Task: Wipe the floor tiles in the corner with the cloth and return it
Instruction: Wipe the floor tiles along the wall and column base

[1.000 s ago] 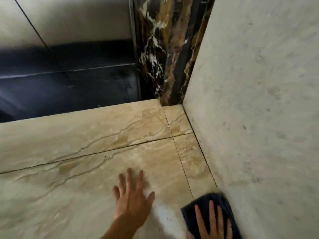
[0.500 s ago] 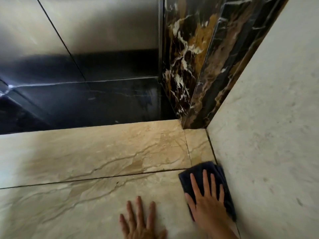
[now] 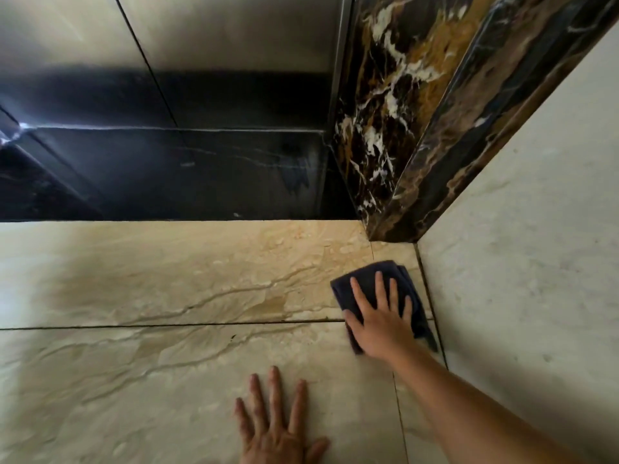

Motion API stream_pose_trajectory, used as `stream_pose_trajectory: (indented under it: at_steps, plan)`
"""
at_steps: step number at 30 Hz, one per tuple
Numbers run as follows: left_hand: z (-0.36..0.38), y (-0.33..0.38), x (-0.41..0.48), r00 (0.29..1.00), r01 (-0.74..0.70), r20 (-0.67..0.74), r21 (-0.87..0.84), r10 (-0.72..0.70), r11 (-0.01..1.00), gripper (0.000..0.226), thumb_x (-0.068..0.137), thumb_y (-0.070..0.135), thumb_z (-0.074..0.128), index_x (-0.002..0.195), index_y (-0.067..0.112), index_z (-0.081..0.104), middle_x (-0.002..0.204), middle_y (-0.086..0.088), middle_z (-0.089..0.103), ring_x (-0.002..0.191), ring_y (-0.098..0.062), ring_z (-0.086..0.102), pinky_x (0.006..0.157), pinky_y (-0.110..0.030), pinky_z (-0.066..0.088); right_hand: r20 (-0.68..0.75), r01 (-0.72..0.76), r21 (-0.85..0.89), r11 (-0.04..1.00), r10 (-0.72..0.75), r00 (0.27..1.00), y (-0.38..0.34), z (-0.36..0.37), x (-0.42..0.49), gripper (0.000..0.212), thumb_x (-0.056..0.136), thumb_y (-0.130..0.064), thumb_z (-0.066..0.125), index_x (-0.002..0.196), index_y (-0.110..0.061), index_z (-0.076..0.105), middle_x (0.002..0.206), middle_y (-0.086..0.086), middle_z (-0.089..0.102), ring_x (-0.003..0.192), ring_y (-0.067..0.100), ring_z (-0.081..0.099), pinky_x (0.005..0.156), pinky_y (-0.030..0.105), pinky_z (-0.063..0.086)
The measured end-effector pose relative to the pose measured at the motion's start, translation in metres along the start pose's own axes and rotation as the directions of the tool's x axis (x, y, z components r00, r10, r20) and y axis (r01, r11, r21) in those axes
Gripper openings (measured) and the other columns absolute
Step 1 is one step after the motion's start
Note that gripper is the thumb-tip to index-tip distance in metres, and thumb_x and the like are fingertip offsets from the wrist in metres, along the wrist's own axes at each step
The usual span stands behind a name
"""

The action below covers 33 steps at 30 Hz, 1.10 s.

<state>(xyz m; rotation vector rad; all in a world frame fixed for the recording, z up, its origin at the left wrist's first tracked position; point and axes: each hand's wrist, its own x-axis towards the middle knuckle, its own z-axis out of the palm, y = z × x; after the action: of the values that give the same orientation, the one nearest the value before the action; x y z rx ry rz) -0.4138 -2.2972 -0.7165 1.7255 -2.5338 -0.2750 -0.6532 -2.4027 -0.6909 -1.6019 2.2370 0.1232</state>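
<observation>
One dark navy cloth (image 3: 341, 292), folded into a thick pad, is pressed onto glossy beige marble-patterned floor tiles (image 3: 167, 279) close to the corner, just beside the foot of a pale cream stone wall (image 3: 519, 262) on the right. It is covered by the right hand (image 3: 382, 326), laid palm-down with fingers straight and spread, none curled round the fabric; the bare forearm reaches in from the lower right.

Two hands are seen in all. The left hand (image 3: 274, 433) is laid flat on bare tile nearer the viewer, fingers wide, holding nothing, well apart from the cloth.

Four tile sections are marked off by one grout line running across and one running toward the corner; the cloth lies over their crossing.

At the corner, one black-and-brown marble door jamb (image 3: 385, 128) with white and gold veins stands upright. To its left a black stone threshold (image 3: 184, 172) is set, with grey metal panels (image 3: 217, 28) rising behind it.
</observation>
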Motion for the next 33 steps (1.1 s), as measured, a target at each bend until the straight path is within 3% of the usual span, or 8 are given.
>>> stream_pose_trajectory:
  at_steps: [3, 10, 13, 17, 23, 28, 30, 33]
  plan:
    - [-0.004, -0.001, 0.001, 0.999, 0.005, 0.047, 0.006, -0.005, 1.0, 0.118, 0.061, 0.078, 0.044, 0.156, 0.028, -0.006, 0.164, -0.012, -0.019, 0.149, -0.04, -0.015, 0.115, -0.058, -0.007, 0.222, 0.023, -0.03, 0.999, -0.016, 0.975, 0.013, -0.027, 0.05, 0.067, 0.094, -0.068, 0.02, 0.147, -0.052, -0.016, 0.161, -0.001, -0.029, 0.148, 0.028, -0.023, 0.117, 0.056, -0.009]
    - [-0.009, 0.002, -0.001, 0.999, -0.02, 0.048, 0.003, 0.019, 1.0, 0.097, 0.067, 0.076, 0.04, 0.147, 0.021, 0.029, 0.163, -0.013, -0.021, 0.148, -0.041, -0.017, 0.11, -0.059, 0.004, 0.074, -0.099, 0.011, 0.995, 0.098, 0.992, 0.022, 0.059, -0.165, 0.064, 0.093, -0.06, 0.022, 0.15, -0.032, 0.034, 0.163, 0.015, 0.018, 0.144, 0.043, 0.025, 0.114, 0.061, 0.017]
    - [-0.005, 0.002, -0.003, 0.998, -0.018, 0.056, -0.003, 0.018, 1.0, 0.092, 0.069, 0.075, 0.042, 0.144, 0.021, 0.034, 0.164, -0.014, -0.016, 0.148, -0.042, -0.014, 0.108, -0.061, 0.009, -0.139, 0.068, -0.188, 0.98, -0.095, 0.986, 0.032, 0.091, -0.217, 0.061, 0.101, -0.05, 0.01, 0.157, -0.024, 0.005, 0.163, 0.023, -0.006, 0.132, 0.055, 0.029, 0.116, 0.058, 0.006]
    - [-0.01, 0.001, -0.004, 0.995, 0.015, 0.103, 0.019, -0.017, 1.0, 0.103, 0.071, 0.075, 0.04, 0.155, 0.022, 0.011, 0.16, -0.017, 0.007, 0.147, -0.044, -0.006, 0.105, -0.064, 0.018, -0.07, -0.001, 0.034, 0.999, 0.004, 0.998, -0.001, 0.059, -0.156, 0.067, 0.089, -0.053, 0.034, 0.153, -0.033, 0.026, 0.162, 0.015, 0.021, 0.146, 0.04, 0.022, 0.111, 0.062, 0.017]
    - [-0.026, 0.005, -0.002, 0.977, 0.04, 0.207, 0.027, -0.044, 0.999, 0.102, 0.069, 0.078, 0.042, 0.154, 0.024, 0.021, 0.157, -0.019, 0.019, 0.148, -0.043, -0.011, 0.109, -0.058, 0.011, 0.169, -0.023, -0.071, 0.997, 0.035, 0.985, -0.048, -0.011, 0.022, 0.068, 0.096, -0.063, 0.02, 0.149, -0.046, -0.019, 0.161, 0.005, -0.029, 0.148, 0.033, -0.022, 0.117, 0.06, -0.005]
    - [-0.051, -0.007, 0.033, 0.955, 0.072, 0.286, 0.049, -0.083, 0.996, 0.072, 0.073, 0.073, 0.041, 0.114, 0.026, 0.075, 0.126, -0.021, 0.067, 0.112, -0.047, 0.062, 0.106, -0.063, 0.033, 0.111, 0.061, -0.16, 0.985, -0.044, 0.993, -0.019, 0.013, -0.083, 0.065, 0.095, -0.06, 0.007, 0.154, -0.034, 0.018, 0.163, 0.016, 0.017, 0.148, 0.04, 0.017, 0.115, 0.061, 0.017]
    - [-0.061, -0.02, 0.067, 0.951, 0.168, 0.261, 0.008, -0.164, 0.986, 0.075, 0.081, 0.07, 0.031, 0.133, 0.025, 0.061, 0.145, -0.024, 0.05, 0.126, -0.047, 0.052, 0.103, -0.063, 0.038, 0.086, 0.089, -0.169, 0.982, -0.075, 0.993, 0.002, 0.035, -0.138, 0.063, 0.097, -0.054, 0.015, 0.135, -0.023, 0.056, 0.138, 0.025, 0.056, 0.13, 0.047, 0.044, 0.11, 0.062, 0.025]
    - [-0.058, -0.043, 0.124, 0.942, 0.247, 0.235, -0.002, -0.24, 0.969, 0.078, 0.089, 0.069, 0.017, 0.156, 0.028, 0.015, 0.166, -0.017, 0.0, 0.15, -0.041, 0.004, 0.117, -0.06, 0.007, -0.169, 0.104, -0.392, 0.914, -0.183, 0.969, 0.029, 0.057, -0.164, 0.04, 0.102, -0.043, 0.021, 0.103, -0.019, 0.052, 0.114, 0.037, 0.055, 0.107, 0.047, 0.047, 0.115, 0.058, 0.017]
